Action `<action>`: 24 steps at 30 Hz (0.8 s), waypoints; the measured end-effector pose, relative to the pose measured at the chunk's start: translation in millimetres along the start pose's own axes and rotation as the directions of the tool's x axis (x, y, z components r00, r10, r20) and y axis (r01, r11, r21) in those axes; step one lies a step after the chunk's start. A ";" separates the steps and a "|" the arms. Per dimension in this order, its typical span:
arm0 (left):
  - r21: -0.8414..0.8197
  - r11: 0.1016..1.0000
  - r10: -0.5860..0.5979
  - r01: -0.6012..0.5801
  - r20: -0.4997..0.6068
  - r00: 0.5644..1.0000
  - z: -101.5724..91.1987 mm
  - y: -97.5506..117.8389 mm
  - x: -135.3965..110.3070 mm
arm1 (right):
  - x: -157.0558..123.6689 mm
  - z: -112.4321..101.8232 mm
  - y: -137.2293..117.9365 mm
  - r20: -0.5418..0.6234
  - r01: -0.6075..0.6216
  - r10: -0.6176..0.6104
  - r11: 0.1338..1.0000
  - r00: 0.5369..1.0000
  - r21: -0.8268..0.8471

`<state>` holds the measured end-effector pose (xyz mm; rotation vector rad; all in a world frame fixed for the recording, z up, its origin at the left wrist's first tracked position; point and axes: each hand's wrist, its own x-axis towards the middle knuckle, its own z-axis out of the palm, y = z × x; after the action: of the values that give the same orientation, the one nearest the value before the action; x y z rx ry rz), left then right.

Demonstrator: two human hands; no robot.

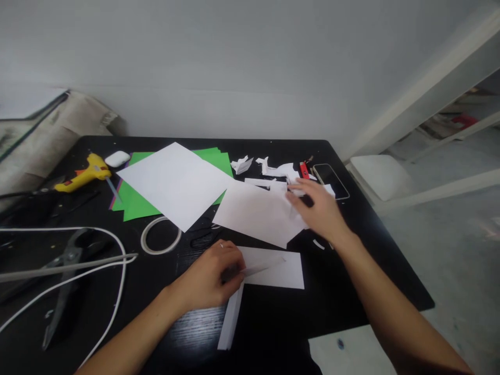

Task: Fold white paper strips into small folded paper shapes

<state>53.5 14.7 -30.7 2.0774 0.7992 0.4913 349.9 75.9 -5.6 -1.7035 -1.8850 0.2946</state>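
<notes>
Near the table's middle, my left hand (217, 272) is closed, pinching a thin, pointed pale strip (263, 266). The strip lies over a white paper rectangle (287, 276), and whether it is paper is unclear. Below that hand, a narrow folded white paper strip (231, 322) points toward me. My right hand (318, 209) reaches over the right end of a larger white paper sheet (255, 212), close to cut paper scraps (287, 171). Its thumb and fingers are apart, slightly blurred, with nothing visible held between them.
A white sheet (175, 182) lies on green paper (141, 204) at left. Around them are a yellow glue gun (91, 169), white case (117, 159), tape roll (145, 240), dark pliers-like tool (70, 265) and white cable (122, 276). A red lighter (303, 170) and phone (338, 179) sit right.
</notes>
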 end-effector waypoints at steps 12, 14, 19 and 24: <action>0.000 0.998 -0.068 0.068 -0.055 0.996 2.9 -4.6 1.2 | 21.3 11.0 39.5 0.196 -0.105 0.131 0.985 0.972 -0.139; -0.001 0.998 -0.070 0.070 -0.055 0.996 2.5 -4.7 1.2 | 23.3 13.1 38.8 0.179 -0.094 0.121 0.984 0.976 -0.150; 0.003 0.998 -0.059 0.059 -0.048 0.997 2.1 -3.9 2.3 | 21.5 0.9 31.5 0.037 -0.022 0.025 0.998 0.999 -0.065; -0.001 0.998 -0.055 0.055 -0.053 0.997 3.9 -3.5 1.2 | 8.1 -18.7 9.1 -0.014 -0.137 0.156 0.905 0.988 0.402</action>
<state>55.4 14.8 -35.8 2.0441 0.8853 0.5184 367.6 81.2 7.0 -1.5523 -1.5340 0.6485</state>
